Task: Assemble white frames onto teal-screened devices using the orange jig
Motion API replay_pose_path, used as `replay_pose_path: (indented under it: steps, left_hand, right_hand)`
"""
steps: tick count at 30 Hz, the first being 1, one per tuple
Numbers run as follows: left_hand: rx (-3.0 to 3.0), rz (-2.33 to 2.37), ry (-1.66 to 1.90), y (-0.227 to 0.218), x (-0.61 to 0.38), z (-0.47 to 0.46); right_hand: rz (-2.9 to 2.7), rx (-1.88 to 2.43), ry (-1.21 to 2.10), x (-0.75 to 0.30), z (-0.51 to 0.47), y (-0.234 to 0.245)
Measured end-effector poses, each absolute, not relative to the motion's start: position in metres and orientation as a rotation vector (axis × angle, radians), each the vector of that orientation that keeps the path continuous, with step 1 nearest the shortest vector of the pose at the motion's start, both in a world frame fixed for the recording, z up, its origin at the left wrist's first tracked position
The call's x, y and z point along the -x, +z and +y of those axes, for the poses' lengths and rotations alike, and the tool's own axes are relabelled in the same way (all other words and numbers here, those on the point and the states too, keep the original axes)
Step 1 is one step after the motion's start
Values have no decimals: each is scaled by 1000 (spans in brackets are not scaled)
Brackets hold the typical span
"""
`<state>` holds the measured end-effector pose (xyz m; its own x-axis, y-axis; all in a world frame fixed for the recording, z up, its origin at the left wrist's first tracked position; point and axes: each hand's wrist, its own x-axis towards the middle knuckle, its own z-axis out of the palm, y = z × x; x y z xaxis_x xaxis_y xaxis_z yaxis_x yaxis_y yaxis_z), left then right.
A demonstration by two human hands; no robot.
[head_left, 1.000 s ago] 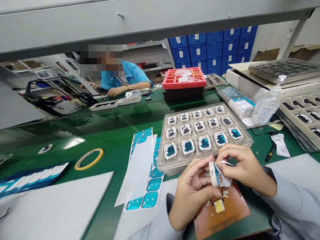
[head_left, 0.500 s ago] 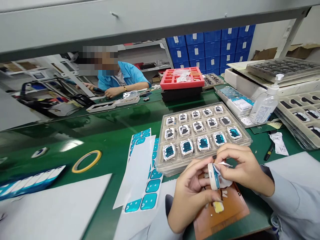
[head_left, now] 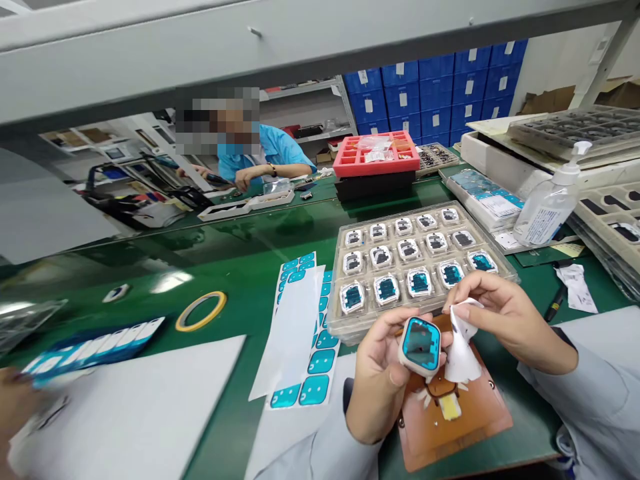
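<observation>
My left hand [head_left: 383,370] is closed around a rounded-square white watch case [head_left: 421,347], its dark face with a blue-green border turned up towards me. Just to the right, my right hand [head_left: 505,319] pinches a crumpled white wiping cloth [head_left: 463,347], which hangs down apart from the case. Beneath both hands lies an orange-brown board [head_left: 457,430] with a yellow patch on it. Behind them, a clear plastic tray [head_left: 345,327] carries rows of similar white cases, the front ones covered in blue-green film.
Left of the tray are blue-green sticker sheets [head_left: 315,390] and a roll of yellow tape [head_left: 201,311]. A pump bottle [head_left: 547,207] and a black marker [head_left: 555,303] stand or lie right. A co-worker [head_left: 270,150] sits opposite; another person's blurred hand [head_left: 17,400] is far left.
The watch case has turned from edge-on to face-up in my left hand. My right hand has drawn the cloth away from it. Another person's hand has appeared at the far left.
</observation>
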<state>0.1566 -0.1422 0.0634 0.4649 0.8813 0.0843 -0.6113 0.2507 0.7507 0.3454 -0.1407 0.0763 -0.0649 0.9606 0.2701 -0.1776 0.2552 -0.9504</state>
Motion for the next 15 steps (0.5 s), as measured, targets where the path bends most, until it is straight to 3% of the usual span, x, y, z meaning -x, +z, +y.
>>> replay_pose_path:
  steps: [15]
  left_hand:
    - [-805, 405, 1021, 61, -154, -141]
  right_hand:
    - [-1305, 792, 1146, -342, -142, 74]
